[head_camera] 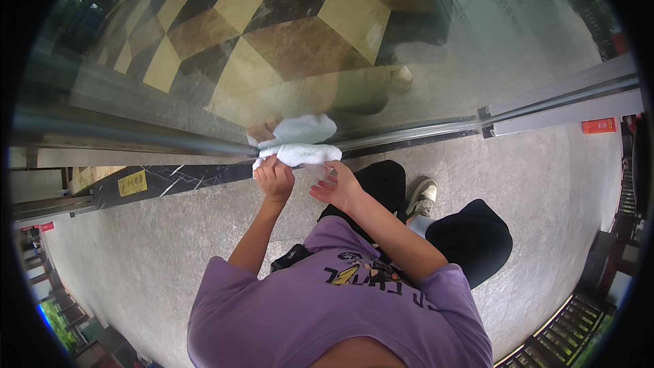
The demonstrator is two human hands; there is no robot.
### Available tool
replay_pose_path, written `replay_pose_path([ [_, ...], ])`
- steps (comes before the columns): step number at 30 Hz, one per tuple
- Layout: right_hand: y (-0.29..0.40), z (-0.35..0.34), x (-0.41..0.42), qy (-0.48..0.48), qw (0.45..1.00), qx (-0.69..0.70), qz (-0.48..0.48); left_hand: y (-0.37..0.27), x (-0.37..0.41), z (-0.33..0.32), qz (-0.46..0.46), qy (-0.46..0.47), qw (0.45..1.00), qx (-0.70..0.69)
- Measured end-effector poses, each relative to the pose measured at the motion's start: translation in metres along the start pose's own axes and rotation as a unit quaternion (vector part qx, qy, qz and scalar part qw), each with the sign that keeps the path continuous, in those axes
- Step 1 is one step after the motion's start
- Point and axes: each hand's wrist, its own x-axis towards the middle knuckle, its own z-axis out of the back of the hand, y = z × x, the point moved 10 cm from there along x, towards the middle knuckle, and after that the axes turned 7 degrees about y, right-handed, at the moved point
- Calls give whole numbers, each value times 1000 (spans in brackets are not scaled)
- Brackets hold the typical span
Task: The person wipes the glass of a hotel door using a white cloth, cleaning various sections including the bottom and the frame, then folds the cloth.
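Observation:
My left hand (275,178) is closed around one end of a folded white towel (309,154). The towel lies against the metal bottom rail (409,135) of a large glass panel (204,102). At the towel's right end is my right hand (338,186), some of its fingers spread and one fingertip at the cloth. Whether it grips the towel is unclear. A pale, partly see-through patch shows between the two hands, too blurred to name. The towel and fingers are mirrored in the glass just above them.
Beyond the glass lies a floor of yellow, brown and black tiles (306,46). A metal frame post (127,133) runs left. A yellow sign with writing (132,183) is on the black marble sill (179,179). Behind my bent legs spreads grey flooring (552,179); a red box (599,126) is far right.

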Motion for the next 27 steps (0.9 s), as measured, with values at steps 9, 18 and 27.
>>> replay_pose_path([
  [9,31,-36,85,225,953,160,126,9,-20,-42,53,106,993,-8],
  [18,52,1,182,98,981,-71,149,-13,-171,-139,671,257,392,-575],
  [27,32,18,226,159,977,117,86,-6,-194,-258,716,83,47,-691],
])
